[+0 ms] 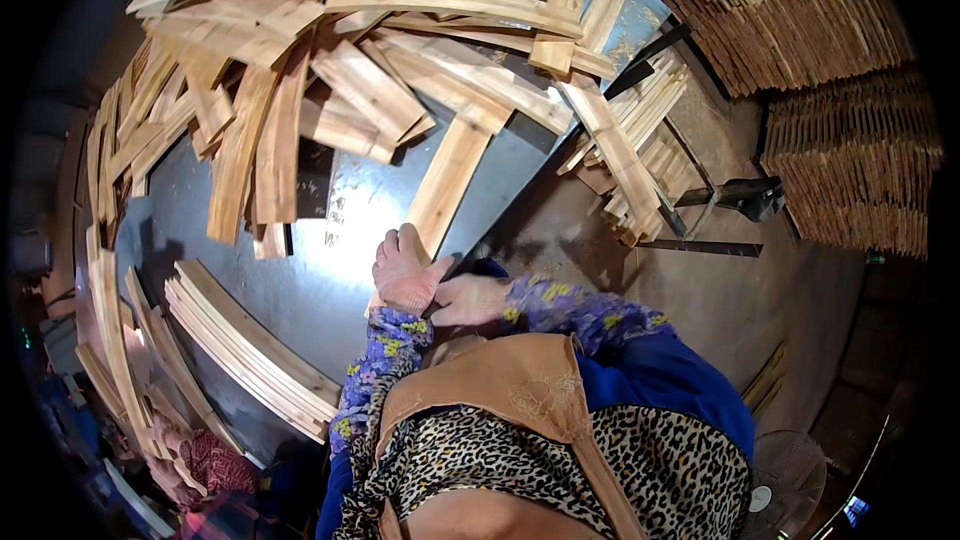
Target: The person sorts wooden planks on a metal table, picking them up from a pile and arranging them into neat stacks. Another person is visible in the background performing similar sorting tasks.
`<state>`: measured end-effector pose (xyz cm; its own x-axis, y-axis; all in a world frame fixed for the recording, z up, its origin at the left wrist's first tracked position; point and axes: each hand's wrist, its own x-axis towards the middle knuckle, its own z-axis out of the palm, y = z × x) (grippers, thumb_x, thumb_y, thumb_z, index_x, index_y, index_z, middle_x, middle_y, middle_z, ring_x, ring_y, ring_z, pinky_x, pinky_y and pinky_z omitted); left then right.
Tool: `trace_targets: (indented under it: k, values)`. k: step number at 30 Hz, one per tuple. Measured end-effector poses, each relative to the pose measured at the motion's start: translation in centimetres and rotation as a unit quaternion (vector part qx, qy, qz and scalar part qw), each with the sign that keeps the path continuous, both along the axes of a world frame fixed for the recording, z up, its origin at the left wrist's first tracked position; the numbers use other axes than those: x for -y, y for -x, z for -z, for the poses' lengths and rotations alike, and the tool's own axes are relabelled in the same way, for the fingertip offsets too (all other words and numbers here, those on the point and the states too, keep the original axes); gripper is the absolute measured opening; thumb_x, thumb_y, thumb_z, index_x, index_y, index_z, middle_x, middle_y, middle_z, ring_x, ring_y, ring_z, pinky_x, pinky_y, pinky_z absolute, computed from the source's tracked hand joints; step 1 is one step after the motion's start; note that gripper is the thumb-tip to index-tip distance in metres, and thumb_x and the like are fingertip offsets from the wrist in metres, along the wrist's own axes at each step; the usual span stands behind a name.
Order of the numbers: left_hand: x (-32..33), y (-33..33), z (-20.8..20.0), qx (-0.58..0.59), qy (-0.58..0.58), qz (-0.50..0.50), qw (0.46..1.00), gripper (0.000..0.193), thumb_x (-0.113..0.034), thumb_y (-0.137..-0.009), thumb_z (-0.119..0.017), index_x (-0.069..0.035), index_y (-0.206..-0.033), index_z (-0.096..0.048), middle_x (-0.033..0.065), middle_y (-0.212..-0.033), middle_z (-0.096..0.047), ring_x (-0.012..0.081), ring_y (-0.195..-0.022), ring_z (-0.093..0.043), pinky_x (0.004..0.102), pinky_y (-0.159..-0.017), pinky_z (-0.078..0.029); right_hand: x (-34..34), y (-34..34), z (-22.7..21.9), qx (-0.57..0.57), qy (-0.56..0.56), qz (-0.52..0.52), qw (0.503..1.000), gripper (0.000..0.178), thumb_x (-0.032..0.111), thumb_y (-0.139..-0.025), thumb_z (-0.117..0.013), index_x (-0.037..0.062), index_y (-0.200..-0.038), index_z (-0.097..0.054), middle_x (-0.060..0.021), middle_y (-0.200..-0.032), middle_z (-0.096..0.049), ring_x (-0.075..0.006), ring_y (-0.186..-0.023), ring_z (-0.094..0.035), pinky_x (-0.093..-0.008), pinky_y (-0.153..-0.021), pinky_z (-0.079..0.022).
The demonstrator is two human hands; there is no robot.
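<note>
My left hand (405, 275) lies over the near end of a pale wooden board (450, 180), its fingers together and stretched across the wood, the thumb apart. That board slants away from me along the right edge of the grey metal table (370, 185). Close against the left wrist, my right hand (470, 298) is closed. Its fingertips are hidden behind the left hand; small dark bits show beside it, and what it holds I cannot make out. The far end of the board touches a loose heap of wooden boards (365, 90).
A neat stack of thin boards (250, 345) lies to my left. Right of the table, more boards (625, 160) rest on a metal frame (715, 245). Tall stacks of wood (850, 160) stand far right. Another person's patterned sleeve (215, 460) shows lower left, and a fan (790, 485) lower right.
</note>
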<state>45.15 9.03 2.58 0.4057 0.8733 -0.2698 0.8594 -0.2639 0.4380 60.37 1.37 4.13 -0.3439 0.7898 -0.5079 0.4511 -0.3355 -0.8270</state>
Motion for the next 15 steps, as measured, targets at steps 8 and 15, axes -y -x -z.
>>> trace_targets:
  k: [8,15]
  values:
    - [0.6,-1.0,-2.4,-0.093,0.016,0.017,0.995,0.084,-0.034,-0.074,-0.091,-0.012,-0.144,-0.051,0.0154,-0.139,-0.061,0.0414,-0.121,-0.065,0.0571,-0.099,-0.053,-20.7,-29.0,-6.0,0.509,-0.245,0.198,0.801,0.084,0.029,-0.084,-0.083,0.0109,-0.159,-0.049,-0.0231,-0.156,-0.058,-0.0443,-0.143,-0.054,-0.0472,-0.116,-0.047]
    - [5.9,11.8,-3.8,-0.122,-0.080,0.063,0.987,0.073,-0.034,-0.073,-0.091,-0.010,-0.137,-0.065,0.0199,-0.131,-0.068,0.0432,-0.119,-0.068,0.0546,-0.100,-0.054,-30.6,-37.1,-4.4,0.467,-0.218,0.048,0.856,0.053,0.025,-0.098,-0.068,0.0106,-0.148,-0.057,-0.0203,-0.137,-0.071,-0.0404,-0.132,-0.065,-0.0521,-0.109,-0.053]
